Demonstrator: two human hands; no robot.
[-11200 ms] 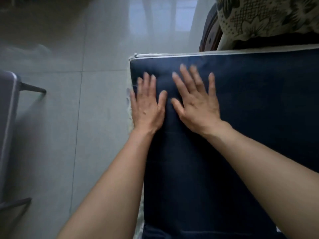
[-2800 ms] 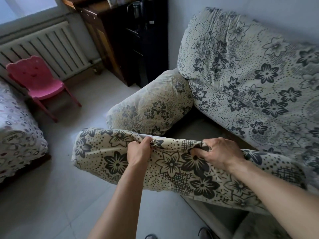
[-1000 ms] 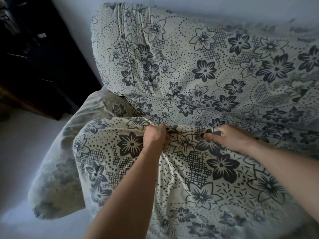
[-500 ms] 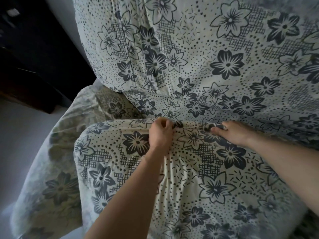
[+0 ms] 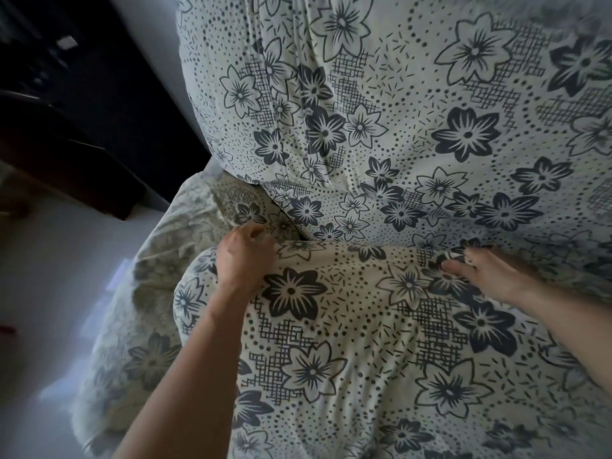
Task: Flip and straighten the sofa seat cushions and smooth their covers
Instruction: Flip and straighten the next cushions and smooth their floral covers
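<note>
Seat cushion (image 5: 364, 342) is best pushed evenly back, left hand (image 5: 243, 260) fingers curled on its corner, right hand (image 5: 490, 276) fingers pinching cover.

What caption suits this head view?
Both hands, left and right, press the floral seat cushion against the backrest.

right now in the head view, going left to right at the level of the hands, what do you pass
pale floor → sofa armrest → left hand, at the seat cushion's back left corner → seat cushion → right hand, fingertips in the fabric at the cushion's back edge
</note>
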